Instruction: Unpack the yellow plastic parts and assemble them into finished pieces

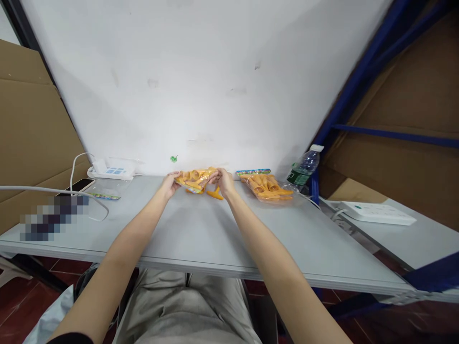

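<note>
Between my two hands a clear plastic bag of orange toys (195, 179) is held up near the back of the grey table. My left hand (169, 184) grips the bag's left end, fingers closed on it. The right end is pinched in my right hand (223, 181). Just below my right hand lies a loose orange piece (215, 193) with a curved shape, and part of another orange piece shows under the bag. A second clear bag of orange toys (267, 186), with a colourful header card, rests to the right of my right hand.
A plastic bottle (304, 167) leans at the right by a blue metal post. Farther right is a white power strip (376, 212). At left are a phone (81, 185), a white cable (102, 205), another white power strip (111, 169) and a flat clear packet (107, 195). Cardboard stands on both sides.
</note>
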`<state>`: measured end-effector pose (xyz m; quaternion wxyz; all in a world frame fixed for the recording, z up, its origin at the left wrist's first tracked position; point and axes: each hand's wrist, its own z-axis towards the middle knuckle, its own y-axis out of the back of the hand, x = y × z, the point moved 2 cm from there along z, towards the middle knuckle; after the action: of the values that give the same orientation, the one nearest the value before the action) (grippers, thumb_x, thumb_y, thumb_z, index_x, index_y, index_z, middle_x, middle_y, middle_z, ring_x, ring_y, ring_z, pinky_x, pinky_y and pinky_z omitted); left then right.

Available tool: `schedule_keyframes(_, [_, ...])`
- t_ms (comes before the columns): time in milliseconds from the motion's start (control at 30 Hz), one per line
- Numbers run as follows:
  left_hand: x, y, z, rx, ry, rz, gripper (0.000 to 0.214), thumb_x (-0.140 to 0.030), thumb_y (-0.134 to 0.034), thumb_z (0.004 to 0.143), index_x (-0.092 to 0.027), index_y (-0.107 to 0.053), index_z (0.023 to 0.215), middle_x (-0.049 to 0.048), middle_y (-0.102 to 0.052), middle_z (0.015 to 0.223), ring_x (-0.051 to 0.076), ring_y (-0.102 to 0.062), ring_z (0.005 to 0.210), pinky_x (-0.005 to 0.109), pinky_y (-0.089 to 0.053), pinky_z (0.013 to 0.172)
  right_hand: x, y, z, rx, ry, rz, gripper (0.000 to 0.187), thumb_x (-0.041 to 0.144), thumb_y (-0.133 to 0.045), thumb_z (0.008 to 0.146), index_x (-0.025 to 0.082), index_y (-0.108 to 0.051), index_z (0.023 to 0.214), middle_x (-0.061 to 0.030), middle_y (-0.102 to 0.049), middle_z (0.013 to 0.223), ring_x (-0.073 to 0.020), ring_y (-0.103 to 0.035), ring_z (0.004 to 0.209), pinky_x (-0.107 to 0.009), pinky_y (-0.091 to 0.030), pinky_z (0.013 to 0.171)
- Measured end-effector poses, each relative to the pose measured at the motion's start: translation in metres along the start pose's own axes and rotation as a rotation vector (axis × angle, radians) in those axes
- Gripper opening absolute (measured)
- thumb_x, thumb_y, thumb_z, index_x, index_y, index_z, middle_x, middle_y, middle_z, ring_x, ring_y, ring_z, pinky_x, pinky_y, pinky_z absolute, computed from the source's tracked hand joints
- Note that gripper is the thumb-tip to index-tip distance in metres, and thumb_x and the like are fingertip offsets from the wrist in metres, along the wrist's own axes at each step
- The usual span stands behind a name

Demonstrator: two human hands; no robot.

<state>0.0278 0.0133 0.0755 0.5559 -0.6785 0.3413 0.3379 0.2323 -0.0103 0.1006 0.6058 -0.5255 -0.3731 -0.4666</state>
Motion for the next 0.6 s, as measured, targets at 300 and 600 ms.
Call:
schedule_keyframes(300, [0.010,-0.005,-0.008,-0.054,0.005,0.200,0.036,-0.001,-0.067,0.076,-0.015,-0.058,0.108,0.0048,-0.070,0.080,0.016,-0.070,0.073,0.033,-0.060,0.074,-0.036,-0.001,-0.015,-0.214,-0.337,0.180,0.011,0.015,-0.054,0.088,0.022,-0.054,0.081,0.0022,-0.066,0.074,-0.0116,-0.066,0.067,-0.025,-0.056,0.071])
schedule_keyframes(600, [0.000,0.008,-0.005,0.049,0.157,0.666,0.019,-0.012,-0.068,0.078,-0.013,-0.068,0.097,0.0072,-0.071,0.066,0.020,-0.071,0.066,0.029,-0.059,0.067,-0.033,0.004,-0.053,0.067,-0.660,0.051,0.011,0.019,-0.050,0.097,0.016,-0.059,0.094,-0.0068,-0.072,0.073,-0.0148,-0.070,0.066,-0.026,-0.058,0.067])
